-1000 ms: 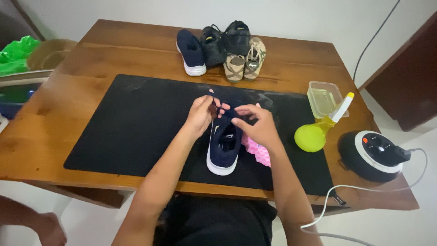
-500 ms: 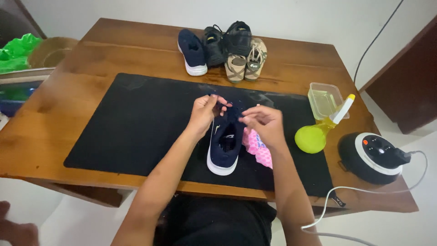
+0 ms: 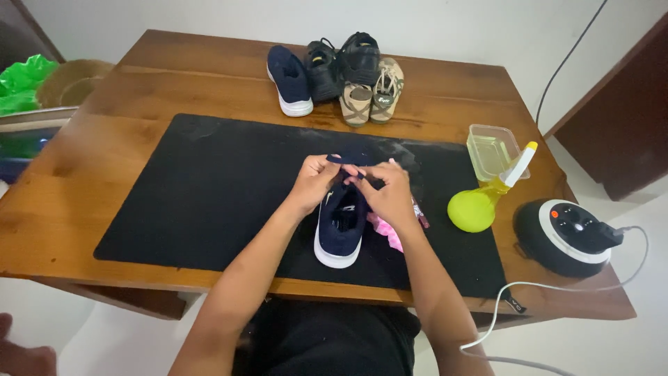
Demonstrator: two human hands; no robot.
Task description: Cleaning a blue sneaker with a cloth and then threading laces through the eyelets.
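**Wooden table, black mat, one navy shoe**

Wooden table (image 3: 90, 202) carries my mat (image 3: 209, 188); the navy shoe (image 3: 339, 226) lies near me. My left hand (image 3: 313, 182) and right hand (image 3: 390, 191) both pinch its lace (image 3: 346, 159). Tugging could knock the yellow spray bottle (image 3: 476, 205), right.

"Where could a hand pass?"

"Left of the navy shoe (image 3: 339, 221) the black mat (image 3: 202, 195) lies bare out to its edge; the strip of mat behind both hands is open too."

"And the right?"

"Crowded; a pink cloth (image 3: 387, 230) sits against the shoe, then a yellow-green spray bottle (image 3: 480, 202), a clear tub (image 3: 490, 147) behind it, a round black device (image 3: 565, 237) with its white cable (image 3: 557, 289); a row of shoes (image 3: 334, 73) blocks the far edge."
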